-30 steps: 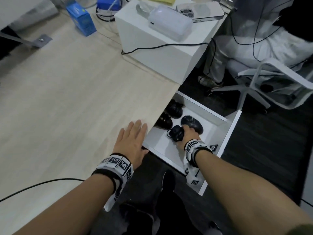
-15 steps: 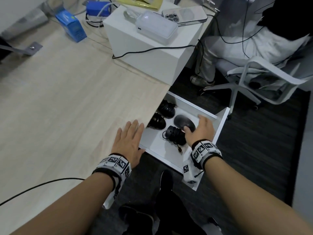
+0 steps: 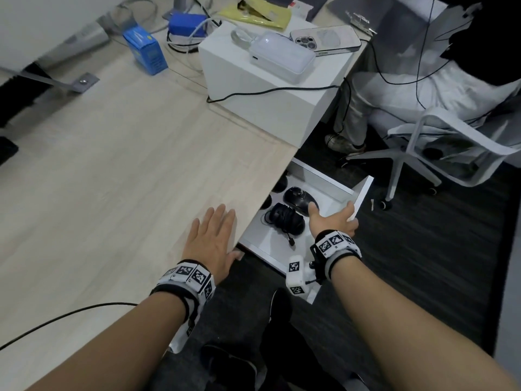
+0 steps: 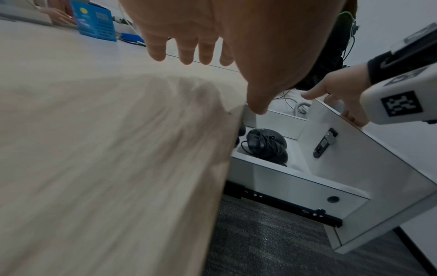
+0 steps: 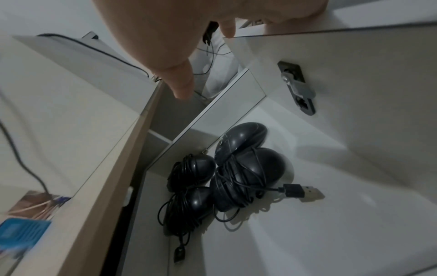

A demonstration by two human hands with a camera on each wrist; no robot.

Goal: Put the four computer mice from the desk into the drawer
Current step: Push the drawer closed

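Four black computer mice [image 5: 227,173] inside the open white drawer [image 3: 335,183], close together, cables wrapped around them; one USB plug [image 5: 305,193] loose on the drawer floor. Right hand [image 3: 334,221] on the top edge of the drawer front, fingers over the outer side, thumb pointing inward, nothing else held. Left hand [image 3: 211,241] flat on the desk [image 3: 112,179] near its edge, fingers straight and together. Hands well apart. On the desk further away, a white box [image 3: 270,88] and a blue carton [image 3: 146,50].
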